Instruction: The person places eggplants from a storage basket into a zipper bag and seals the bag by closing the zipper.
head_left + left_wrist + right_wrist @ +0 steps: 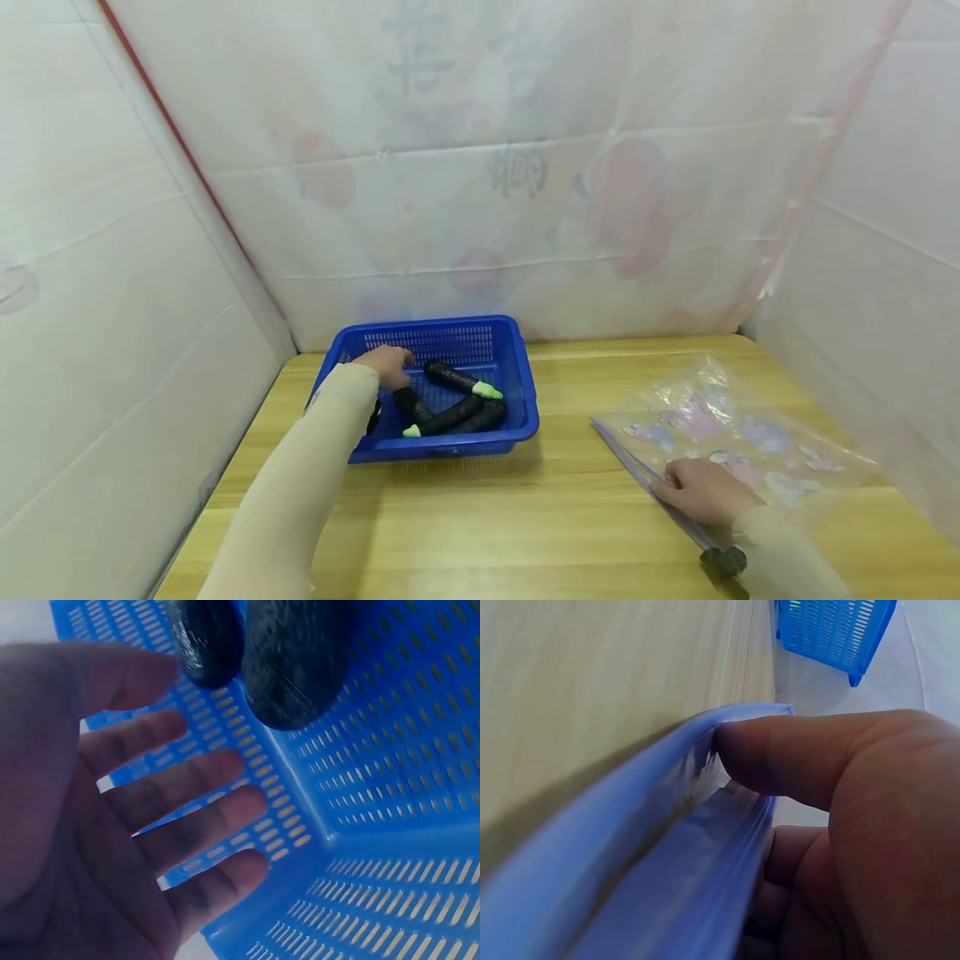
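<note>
Left hand [388,365]: fingers spread, inside the basket, just beside the eggplants; contact cannot be told.
Eggplants [450,377]: at least four, dark, lying in the basket.
Blue perforated basket [531,396]: on the wooden surface [465,525], by the back wall sheeting [480,225].
Right hand [705,490]: pinches the printed clear bag [765,433] at its purple-edged mouth, parted.

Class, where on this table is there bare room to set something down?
The table is bare between the blue basket and the clear bag, and in front of the basket, right of the left sleeve. It is crowded inside the basket, with the dark eggplants and left grip, and at the right, with the bag and right grip.
</note>
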Available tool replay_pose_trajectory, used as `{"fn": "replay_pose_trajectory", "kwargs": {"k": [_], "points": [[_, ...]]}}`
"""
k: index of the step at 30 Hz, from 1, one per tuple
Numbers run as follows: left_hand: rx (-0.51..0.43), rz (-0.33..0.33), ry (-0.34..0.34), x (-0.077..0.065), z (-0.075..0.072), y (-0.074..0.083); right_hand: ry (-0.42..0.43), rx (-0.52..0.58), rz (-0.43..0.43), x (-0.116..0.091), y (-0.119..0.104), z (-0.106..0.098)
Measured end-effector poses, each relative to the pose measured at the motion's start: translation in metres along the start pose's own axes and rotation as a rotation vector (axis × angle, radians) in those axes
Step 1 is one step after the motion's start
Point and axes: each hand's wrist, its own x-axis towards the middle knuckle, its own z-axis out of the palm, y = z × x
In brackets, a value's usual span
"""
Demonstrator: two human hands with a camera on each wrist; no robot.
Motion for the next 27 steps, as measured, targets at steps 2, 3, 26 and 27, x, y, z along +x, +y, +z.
{"fn": "replay_pose_trajectory", "kwargs": {"k": [2,3,26,27], "points": [[-0.024,-0.008,-0.041,-0.001,0.0,-0.001,0.007,-0.006,-0.002,-0.001,0.0,0.0],[-0.038,-0.02,-0.06,-0.002,0.001,-0.001,0.01,-0.01,-0.003,-0.001,0.0,0.001],[-0.002,-0.02,-0.132,-0.005,0.023,0.002,0.022,-0.019,-0.009,-0.004,-0.001,-0.001],[0.002,-0.015,-0.122,-0.004,0.024,0.001,0.024,-0.02,-0.012,-0.004,-0.002,-0.001]]}}
